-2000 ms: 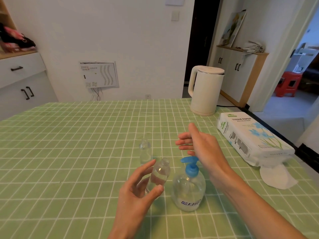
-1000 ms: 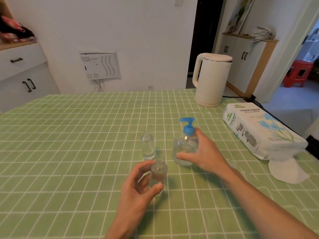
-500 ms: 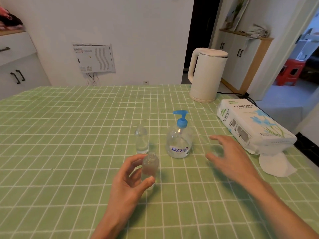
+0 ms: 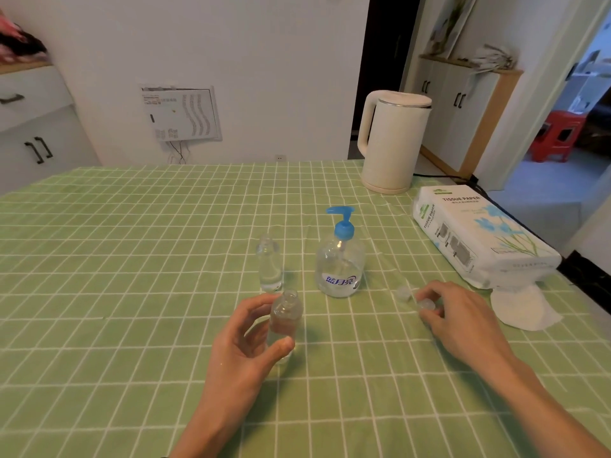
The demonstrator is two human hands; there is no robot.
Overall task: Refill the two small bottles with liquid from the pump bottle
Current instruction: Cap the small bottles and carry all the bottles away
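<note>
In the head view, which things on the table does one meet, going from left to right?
From the left: standing small bottle → pump bottle → loose cap → tissue paper pack. Left out, because they overlap others: held small bottle, kettle, pinched cap.

Thumb of left hand (image 4: 244, 345) hides base of near small bottle (image 4: 285, 313); liquid lvl unclear. Right hand (image 4: 463, 320) partly covers clear cap (image 4: 426, 304): pinched or just touched, can't tell. Forearms (image 4: 211, 424) cut off at btm edge.

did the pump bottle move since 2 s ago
Yes: the pump bottle moved away from the person, toward the kettle, and now stands level with the far small bottle.
</note>
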